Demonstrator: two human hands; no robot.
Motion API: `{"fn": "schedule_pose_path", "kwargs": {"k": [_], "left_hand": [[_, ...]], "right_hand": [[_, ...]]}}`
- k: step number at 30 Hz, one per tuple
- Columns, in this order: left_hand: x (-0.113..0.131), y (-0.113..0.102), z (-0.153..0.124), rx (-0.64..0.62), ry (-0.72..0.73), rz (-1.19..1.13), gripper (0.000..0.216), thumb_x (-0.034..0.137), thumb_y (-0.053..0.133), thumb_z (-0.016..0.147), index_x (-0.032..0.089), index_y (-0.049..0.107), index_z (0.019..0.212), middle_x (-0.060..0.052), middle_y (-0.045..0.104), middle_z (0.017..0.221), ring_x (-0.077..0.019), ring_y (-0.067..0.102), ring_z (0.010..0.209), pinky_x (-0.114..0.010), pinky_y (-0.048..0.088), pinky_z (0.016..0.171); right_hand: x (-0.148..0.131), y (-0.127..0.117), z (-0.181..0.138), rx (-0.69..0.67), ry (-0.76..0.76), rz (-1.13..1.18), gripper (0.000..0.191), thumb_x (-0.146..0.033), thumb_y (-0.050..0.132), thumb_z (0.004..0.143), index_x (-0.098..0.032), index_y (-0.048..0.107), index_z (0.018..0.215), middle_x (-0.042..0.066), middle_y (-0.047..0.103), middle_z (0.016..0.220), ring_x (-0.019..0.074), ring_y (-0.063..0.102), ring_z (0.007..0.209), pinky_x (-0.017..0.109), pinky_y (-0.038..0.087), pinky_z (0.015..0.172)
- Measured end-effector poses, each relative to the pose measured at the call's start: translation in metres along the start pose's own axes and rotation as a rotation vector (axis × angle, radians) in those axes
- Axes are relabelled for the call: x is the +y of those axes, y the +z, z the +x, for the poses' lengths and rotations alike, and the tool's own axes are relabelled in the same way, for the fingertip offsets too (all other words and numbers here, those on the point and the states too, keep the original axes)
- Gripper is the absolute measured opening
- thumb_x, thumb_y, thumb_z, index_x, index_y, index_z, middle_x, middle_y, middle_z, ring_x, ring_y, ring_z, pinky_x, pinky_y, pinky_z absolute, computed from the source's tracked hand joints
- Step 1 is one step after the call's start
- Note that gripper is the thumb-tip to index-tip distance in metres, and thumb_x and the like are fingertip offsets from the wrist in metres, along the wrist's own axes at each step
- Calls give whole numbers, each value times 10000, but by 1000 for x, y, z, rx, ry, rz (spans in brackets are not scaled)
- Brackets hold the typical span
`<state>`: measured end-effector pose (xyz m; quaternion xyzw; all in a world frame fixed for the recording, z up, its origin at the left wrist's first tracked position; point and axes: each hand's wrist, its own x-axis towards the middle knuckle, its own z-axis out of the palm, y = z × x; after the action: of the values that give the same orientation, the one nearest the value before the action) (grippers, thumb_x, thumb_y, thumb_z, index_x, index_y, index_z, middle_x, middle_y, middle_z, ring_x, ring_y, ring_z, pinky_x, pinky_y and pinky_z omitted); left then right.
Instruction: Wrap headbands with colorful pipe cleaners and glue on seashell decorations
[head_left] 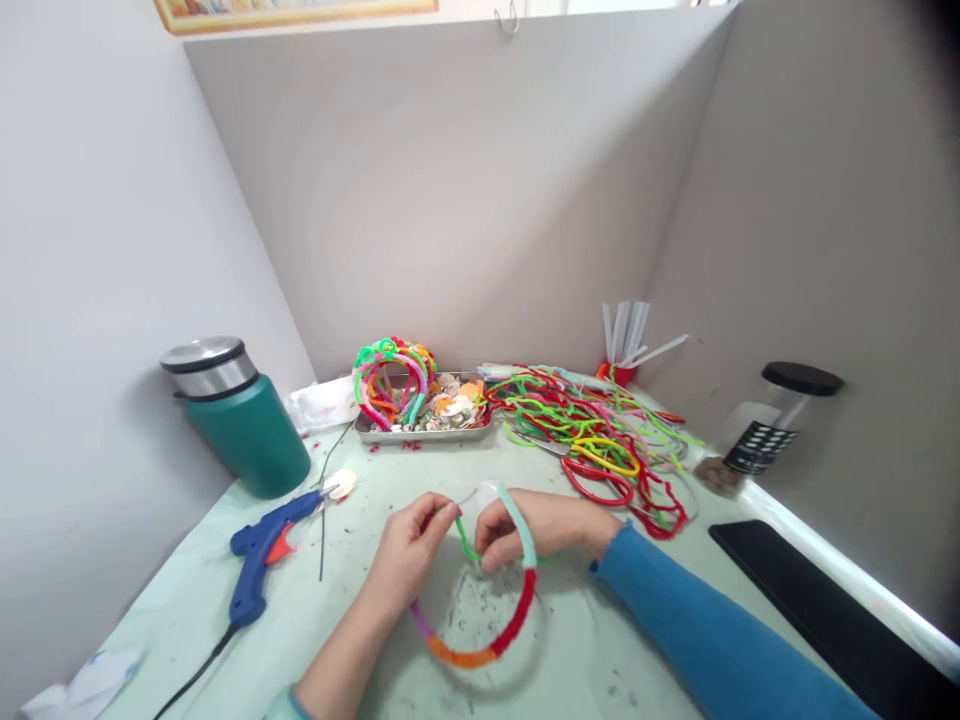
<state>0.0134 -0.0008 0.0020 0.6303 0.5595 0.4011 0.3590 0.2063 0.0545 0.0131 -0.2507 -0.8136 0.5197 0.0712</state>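
A headband (516, 612) wrapped in purple, orange, red and pale mint fuzzy sections hangs in a loop above the table, its curve toward me. My left hand (411, 548) is closed on one end of it, pinching between thumb and fingertips. From that pinch a bright green pipe cleaner (466, 540) runs across to my right hand (510, 528), whose curled fingers grip it. The mint side of the headband passes in front of my right hand. Near its other end shows a whitish bare piece (487, 493).
A blue glue gun (262, 560) and green bottle (251, 430) stand left. Behind are finished headbands (394, 385) on a metal tray (427, 436), a heap of pipe cleaners (555, 400), and scissors (600, 482). A jar (765, 430) and black slab (817, 610) are right.
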Motion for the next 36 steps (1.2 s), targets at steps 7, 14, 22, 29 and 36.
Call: {"fn": "schedule_pose_path", "kwargs": {"k": [7,14,22,29,36], "left_hand": [[0,-2,4,-17,-106,-92,357,506,514,749,166,607,806,93,318,402,-84,299,376,-208,256,410],[0,-3,4,-15,-181,-138,335,495,517,745,166,575,770,108,268,396,-69,247,348,-196,204,362],[-1,-3,3,-18,-142,-46,284,434,518,742,166,613,733,89,311,407,-72,273,354,-204,244,386],[-6,-5,5,-80,0,85,265,368,510,760,154,664,737,15,548,598,-118,448,562,-216,356,550],[-13,-5,6,-52,14,187,266,355,491,770,161,671,745,0,606,646,-144,502,630,-222,375,590]], "right_hand": [[-3,5,2,44,-10,-75,177,-241,630,703,-154,658,854,-16,614,750,100,526,654,170,408,582],[-1,-5,1,390,-17,-329,178,-170,527,756,-160,686,838,12,669,781,129,571,705,208,411,654],[-4,-18,-4,520,-121,-464,150,-159,537,773,-172,685,798,14,667,796,135,566,750,224,392,687],[-15,-23,-11,468,-141,-408,159,-237,539,810,-164,679,801,11,657,791,128,562,734,210,396,672],[-25,-18,-14,297,-213,-440,154,-265,582,797,-165,698,818,15,647,785,122,572,740,201,404,695]]}}
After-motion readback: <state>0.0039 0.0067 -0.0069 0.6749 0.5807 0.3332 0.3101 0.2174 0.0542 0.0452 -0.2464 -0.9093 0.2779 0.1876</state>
